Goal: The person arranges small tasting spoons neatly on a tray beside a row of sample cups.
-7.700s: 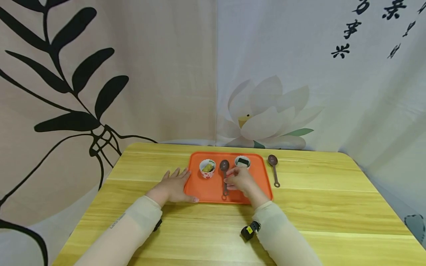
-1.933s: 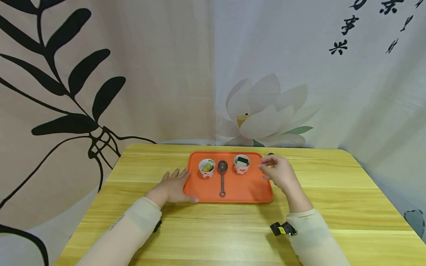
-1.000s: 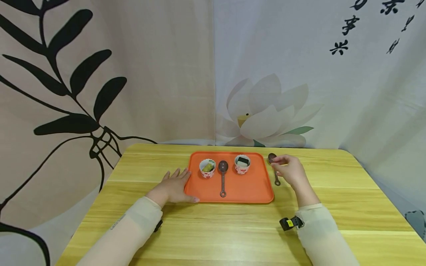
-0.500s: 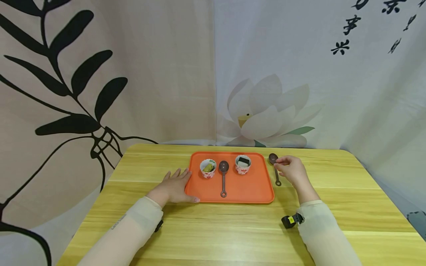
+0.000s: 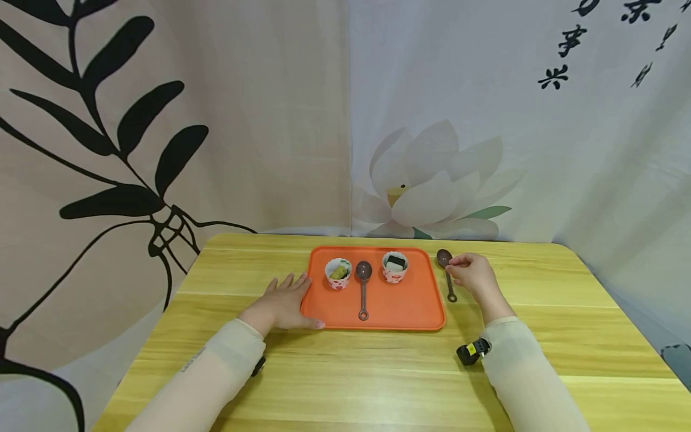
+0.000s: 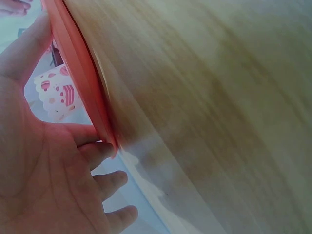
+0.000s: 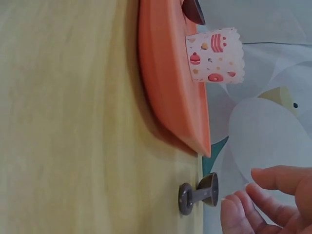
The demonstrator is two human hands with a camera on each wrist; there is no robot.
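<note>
one tray (image 5: 410, 307) holds two cups (image 5: 338, 283) and one spoon (image 5: 363, 289); a second spoon (image 5: 448, 279) lies right of it. my left hand (image 5: 281, 305), fingers wide, touches the tray's left edge; my right hand (image 5: 476, 277), fingers narrowly parted, is just beside that spoon.

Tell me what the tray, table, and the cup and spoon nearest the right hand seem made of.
Tray: probably plastic, smooth orange, with a moulded rim. Table: wood or laminate, satiny, showing pale grain. Cup: likely paper, matte, with printed pattern and thin scalloped edge. Spoon: perhaps plastic, brown with faint shine; coated metal remains possible.
</note>
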